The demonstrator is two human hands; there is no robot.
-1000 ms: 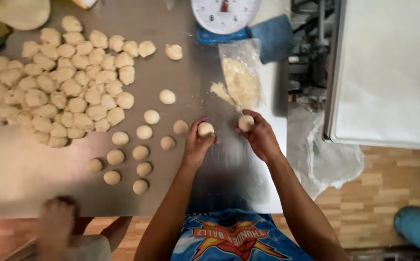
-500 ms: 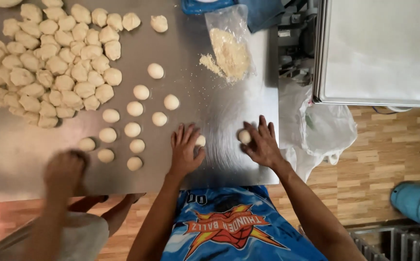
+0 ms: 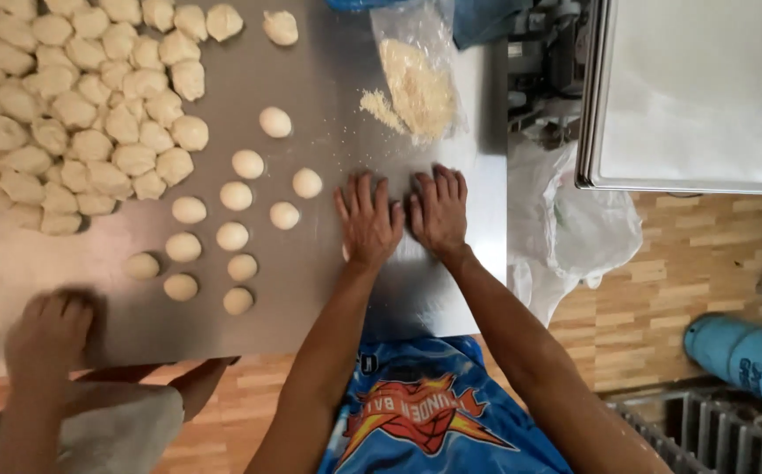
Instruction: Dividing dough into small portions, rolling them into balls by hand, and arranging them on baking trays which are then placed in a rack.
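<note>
My left hand [image 3: 368, 219] and my right hand [image 3: 438, 211] lie palm down, side by side, on the steel table [image 3: 311, 290], fingers spread. Each palm covers a small dough ball; only a pale edge shows under my left wrist. Several smooth round dough balls [image 3: 236, 195] sit in loose rows just left of my left hand. Further left lies a big heap of rough-cut dough pieces [image 3: 74, 114].
A clear bag of crumbs [image 3: 416, 83] lies just beyond my hands. Another person's hand [image 3: 47, 329] works at the table's near left edge. A metal tray [image 3: 697, 96] stands at the right, a white plastic bag [image 3: 574, 219] below it, and a blue cylinder [image 3: 740, 351] on the wooden floor.
My hands came down from holding the dough balls in the fingers to pressing them flat under the palms, and moved closer together. The other person's hand came in at the left.
</note>
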